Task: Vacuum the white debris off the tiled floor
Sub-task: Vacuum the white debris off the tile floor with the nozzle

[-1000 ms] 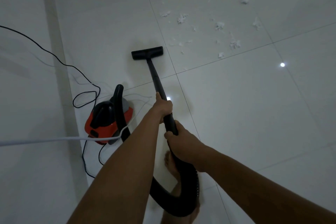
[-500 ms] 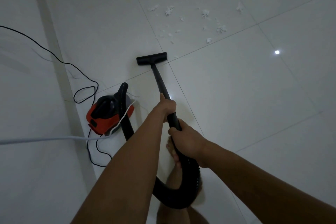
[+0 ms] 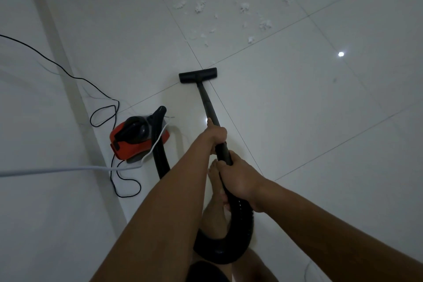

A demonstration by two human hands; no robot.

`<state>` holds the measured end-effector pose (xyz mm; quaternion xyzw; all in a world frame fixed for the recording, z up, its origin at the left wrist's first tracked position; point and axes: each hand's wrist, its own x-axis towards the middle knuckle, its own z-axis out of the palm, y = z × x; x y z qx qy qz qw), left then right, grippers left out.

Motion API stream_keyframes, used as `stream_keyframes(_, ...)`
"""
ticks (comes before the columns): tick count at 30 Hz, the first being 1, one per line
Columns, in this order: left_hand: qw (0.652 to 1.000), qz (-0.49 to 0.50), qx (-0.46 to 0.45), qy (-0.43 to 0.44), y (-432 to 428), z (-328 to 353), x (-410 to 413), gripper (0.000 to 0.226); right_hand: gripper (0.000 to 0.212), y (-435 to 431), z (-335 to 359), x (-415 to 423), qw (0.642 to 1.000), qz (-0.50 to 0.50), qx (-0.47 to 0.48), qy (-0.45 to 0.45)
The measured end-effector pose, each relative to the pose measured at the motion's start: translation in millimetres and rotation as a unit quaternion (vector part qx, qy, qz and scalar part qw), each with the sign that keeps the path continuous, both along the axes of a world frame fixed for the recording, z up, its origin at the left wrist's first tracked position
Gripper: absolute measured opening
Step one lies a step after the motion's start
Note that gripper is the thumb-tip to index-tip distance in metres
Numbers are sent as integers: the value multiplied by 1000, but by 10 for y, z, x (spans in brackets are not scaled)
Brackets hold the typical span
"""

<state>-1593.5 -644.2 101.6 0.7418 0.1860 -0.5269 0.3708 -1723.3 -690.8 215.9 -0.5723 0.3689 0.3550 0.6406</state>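
Head: hands [image 3: 238, 175] on wand [image 3: 209, 107] (dim).

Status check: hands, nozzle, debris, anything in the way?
Left hand and right hand grip the wand. Nozzle on floor, short of white debris. Black cord beside canister, off the path.

Dim room. Glossy white tiled floor [image 3: 297, 121] with thin dark grout lines; a small bright light reflection [image 3: 341, 54] is seen. White wall [image 3: 34, 213] at left.
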Motion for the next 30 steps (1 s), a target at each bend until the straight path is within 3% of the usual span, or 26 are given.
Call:
stream_keyframes(13, 998, -6, -16, -67, -28, -788, -298, 76, 50, 28, -876, -417, 989, 63, -115, -62)
stream_keyframes(30, 996, 17, -16, -84, -201, -1069, 44, 76, 54, -154, -1239, -111, 989, 63, -101, -87)
